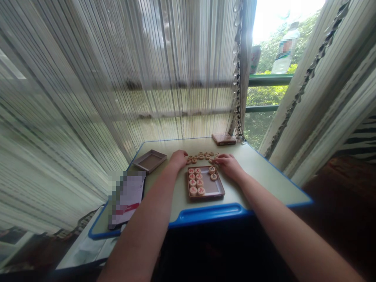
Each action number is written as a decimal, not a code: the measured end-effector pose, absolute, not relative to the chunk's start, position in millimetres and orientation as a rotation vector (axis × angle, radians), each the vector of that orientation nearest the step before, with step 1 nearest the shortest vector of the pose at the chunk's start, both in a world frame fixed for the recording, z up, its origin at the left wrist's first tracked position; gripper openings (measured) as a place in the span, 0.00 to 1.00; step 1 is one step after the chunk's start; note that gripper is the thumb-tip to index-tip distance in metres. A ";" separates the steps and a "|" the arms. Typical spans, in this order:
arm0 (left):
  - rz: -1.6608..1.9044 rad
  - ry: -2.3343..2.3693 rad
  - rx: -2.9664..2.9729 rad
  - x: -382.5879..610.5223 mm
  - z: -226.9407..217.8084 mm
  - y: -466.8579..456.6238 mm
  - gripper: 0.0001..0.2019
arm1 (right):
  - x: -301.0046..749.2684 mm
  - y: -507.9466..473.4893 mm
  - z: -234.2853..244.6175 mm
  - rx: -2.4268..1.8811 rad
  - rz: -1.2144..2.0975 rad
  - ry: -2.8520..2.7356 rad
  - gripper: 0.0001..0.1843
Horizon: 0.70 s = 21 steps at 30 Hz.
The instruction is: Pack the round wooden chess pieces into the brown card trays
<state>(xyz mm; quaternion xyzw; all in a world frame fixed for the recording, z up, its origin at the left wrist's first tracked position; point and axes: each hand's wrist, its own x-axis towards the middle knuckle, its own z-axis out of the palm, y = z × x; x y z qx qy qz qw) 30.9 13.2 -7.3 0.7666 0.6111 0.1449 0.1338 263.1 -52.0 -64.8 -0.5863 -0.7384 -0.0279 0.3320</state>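
Observation:
Round wooden Chinese chess pieces lie in a loose cluster on the small table. At the cluster's left end, my left hand has its fingers curled closed at a piece, mostly hidden by the hand. My right hand pinches at a piece on the right end with thumb and fingers. Just in front of the cluster is an open shallow box. Red-marked pieces fill two columns on its left side, face up. Two dark-marked pieces sit toward its upper right.
An empty brown tray-like lid rests at the table's left, with a tablet-like device nearer me. Against the back edge is a flat brown box. The blue-rimmed table stands by striped string curtains and a window with a bottle.

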 end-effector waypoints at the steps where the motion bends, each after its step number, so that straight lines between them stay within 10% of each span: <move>1: 0.422 1.780 2.208 29.9 -7.2 13.5 0.17 | 263.7 -51.5 -65.2 -1.533 -0.081 -1.918 0.17; 21: 0.453 1.747 2.123 30.1 -11.2 16.2 0.20 | 268.3 -53.9 -54.4 -1.611 0.068 -1.602 0.13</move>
